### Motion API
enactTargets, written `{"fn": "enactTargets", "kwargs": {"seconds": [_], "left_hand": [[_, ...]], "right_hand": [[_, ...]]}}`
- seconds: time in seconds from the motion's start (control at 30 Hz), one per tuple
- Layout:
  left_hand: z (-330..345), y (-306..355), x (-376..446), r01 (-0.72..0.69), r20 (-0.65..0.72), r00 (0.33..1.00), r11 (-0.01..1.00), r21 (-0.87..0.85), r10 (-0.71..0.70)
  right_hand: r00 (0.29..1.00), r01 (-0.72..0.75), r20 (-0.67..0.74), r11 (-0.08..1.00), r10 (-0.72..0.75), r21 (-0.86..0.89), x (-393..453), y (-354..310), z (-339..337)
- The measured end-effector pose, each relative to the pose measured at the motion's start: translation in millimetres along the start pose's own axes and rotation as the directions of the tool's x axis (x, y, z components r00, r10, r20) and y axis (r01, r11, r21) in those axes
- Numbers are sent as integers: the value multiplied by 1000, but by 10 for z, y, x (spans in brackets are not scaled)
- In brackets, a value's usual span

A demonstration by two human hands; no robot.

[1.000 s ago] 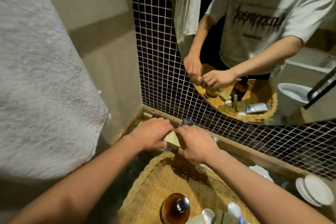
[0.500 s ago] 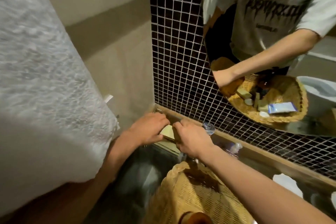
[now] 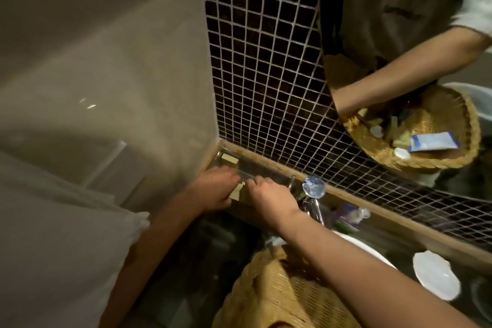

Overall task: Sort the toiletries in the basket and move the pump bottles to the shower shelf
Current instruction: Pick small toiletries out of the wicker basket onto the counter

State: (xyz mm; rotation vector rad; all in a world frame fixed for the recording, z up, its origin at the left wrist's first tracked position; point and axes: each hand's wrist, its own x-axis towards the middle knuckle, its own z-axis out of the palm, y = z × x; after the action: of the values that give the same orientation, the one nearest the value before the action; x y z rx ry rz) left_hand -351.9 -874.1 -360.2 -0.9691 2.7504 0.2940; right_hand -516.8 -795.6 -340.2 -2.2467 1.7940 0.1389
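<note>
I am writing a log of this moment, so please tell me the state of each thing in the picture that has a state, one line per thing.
Left hand: fingers curled on a pale box at the ledge.
Right hand: fingers curled on the same box.
Pale box: held between both hands.
Second pale box: lying in the corner, untouched.
Wicker basket: below the right forearm, contents hidden here.
White dish: lying on the counter.

Dark mosaic tile wall (image 3: 266, 74) with white grout, mirror (image 3: 426, 34) to its right. Chrome faucet (image 3: 313, 187) near wooden ledge (image 3: 399, 224). White shell-shaped dish (image 3: 436, 274) right of white sink rim (image 3: 367, 247). White towel (image 3: 53, 234) hangs left, against beige wall (image 3: 106, 48).
</note>
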Motion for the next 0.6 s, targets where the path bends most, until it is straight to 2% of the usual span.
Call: {"fn": "enactTargets", "kwargs": {"seconds": [0.23,0.4,0.6], "left_hand": [[128,-20,73,17,75,997,999,-41,-14],[223,-52,90,59,148,988,994,-91,-45],[257,-124,105,65,146,988,996,-67,-54]], "right_hand": [[998,26,57,1000,-26,-7,93,82,168],[998,52,31,999,-52,-9,125,59,292],[997,71,-16,997,-71,23,209,27,363]]}}
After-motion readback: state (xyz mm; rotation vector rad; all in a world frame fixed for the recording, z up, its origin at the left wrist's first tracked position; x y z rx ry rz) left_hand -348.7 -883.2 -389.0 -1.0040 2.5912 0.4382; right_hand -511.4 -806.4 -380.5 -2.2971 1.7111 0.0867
